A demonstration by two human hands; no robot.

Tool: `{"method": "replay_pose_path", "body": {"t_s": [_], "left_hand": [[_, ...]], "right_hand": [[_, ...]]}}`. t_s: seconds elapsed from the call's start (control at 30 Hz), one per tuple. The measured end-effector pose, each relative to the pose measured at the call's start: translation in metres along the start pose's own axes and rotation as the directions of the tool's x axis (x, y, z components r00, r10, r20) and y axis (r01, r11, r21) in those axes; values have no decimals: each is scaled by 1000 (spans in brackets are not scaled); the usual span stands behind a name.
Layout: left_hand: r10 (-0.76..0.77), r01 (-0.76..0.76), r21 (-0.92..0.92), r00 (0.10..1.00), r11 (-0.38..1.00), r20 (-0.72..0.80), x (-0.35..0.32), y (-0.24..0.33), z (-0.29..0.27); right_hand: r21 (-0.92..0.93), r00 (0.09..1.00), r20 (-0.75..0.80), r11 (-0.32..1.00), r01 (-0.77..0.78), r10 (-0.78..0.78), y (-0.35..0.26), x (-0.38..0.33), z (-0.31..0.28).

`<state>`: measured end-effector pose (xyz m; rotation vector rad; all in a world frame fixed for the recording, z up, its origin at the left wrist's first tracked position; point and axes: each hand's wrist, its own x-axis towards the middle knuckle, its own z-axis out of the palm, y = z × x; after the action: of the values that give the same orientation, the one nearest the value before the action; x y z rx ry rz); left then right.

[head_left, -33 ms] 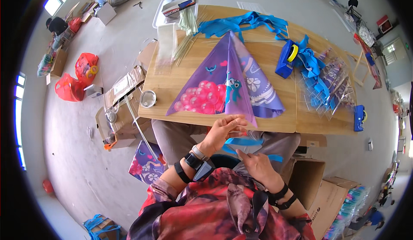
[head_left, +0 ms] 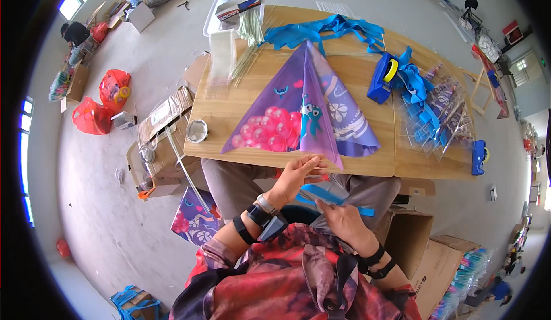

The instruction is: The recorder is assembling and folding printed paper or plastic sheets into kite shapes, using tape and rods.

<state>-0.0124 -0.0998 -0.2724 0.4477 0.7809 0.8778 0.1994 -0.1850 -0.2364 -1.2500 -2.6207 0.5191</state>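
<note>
A purple printed kite sheet (head_left: pixel 252 126) with pink balloon shapes lies folded on the table, its raised fold running toward me. At the table's near edge my left hand (head_left: pixel 298 176) is closed in a pinch beside the sheet's near corner. What sits between its fingertips is too small to make out. Lower and to the right, over my lap, my right hand (head_left: pixel 347 223) is closed with thumb and finger together on a blue ribbon (head_left: pixel 322 194). The ribbon loops between the two hands, and another part shows past the right hand's fingers.
A blue tape dispenser (head_left: pixel 379 82) and a heap of blue ribbon (head_left: pixel 327 31) lie on the wooden table (head_left: pixel 270 61). Thin pale sticks (head_left: pixel 251 30) lie by a white tray (head_left: pixel 210 24). A tape roll (head_left: pixel 197 131) sits at the left edge. An open carton (head_left: pixel 410 234) stands at my right.
The blue ribbon between my hands has swung, its loop now slanting down to the right. Both hands stay almost where they were.
</note>
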Motion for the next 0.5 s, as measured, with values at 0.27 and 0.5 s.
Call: {"method": "replay_pose_path", "body": {"t_s": [0.27,0.5], "left_hand": [[130,-59,789,991,611,-27,-24,-13,-24],[-333,321,96,929,942,163,-31,-16,19]], "right_hand": [[204,924,-37,908,-366,381,8,-1,-35],[-199,993,-115,979,-54,31,-13,17,-50]]}}
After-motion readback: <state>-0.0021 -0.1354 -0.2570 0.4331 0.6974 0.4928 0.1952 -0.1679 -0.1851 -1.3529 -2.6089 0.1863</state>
